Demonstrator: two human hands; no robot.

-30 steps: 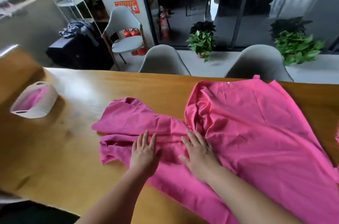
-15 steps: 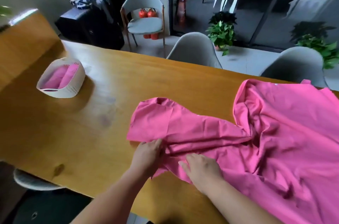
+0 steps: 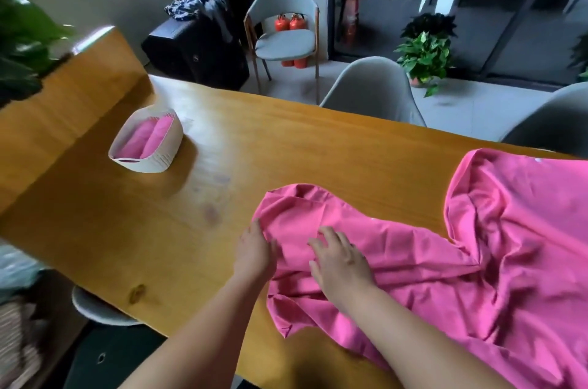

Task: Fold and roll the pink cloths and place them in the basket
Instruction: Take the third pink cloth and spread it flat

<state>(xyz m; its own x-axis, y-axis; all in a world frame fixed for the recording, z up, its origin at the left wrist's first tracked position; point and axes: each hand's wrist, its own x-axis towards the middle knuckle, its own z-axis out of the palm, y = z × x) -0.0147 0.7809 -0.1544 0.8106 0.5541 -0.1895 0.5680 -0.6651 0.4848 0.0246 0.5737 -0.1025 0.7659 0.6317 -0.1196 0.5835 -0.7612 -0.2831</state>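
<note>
Head view, seated worker. A long wooden table carries one large pink cloth, spread crumpled over its right half, with a narrower lobe reaching leftward to the hands. A white basket stands on the table well apart to the left of the cloth and already contains two rolled pink cloths. The right hand lies released, its fingers spread flat on the lobe. The left hand meets the lobe's left edge; motion blur hides whether it pinches the fabric, so its grasp cannot be told.

Probable faults: the fabric is deeply creased and bunched toward the right, so a fold begun now would likely trap wrinkles and give a lopsided, loose roll. The thin fabric looks slippery and may slide on the polished wood when pulled by one edge. A bulky roll may not fit beside the two already in the basket.

Surroundings: grey chairs stand beyond the far table edge. A dark case draped with clothing, a potted plant and red fire extinguishers sit farther back. The chief obstruction is the cloth's own heaped mass.
</note>
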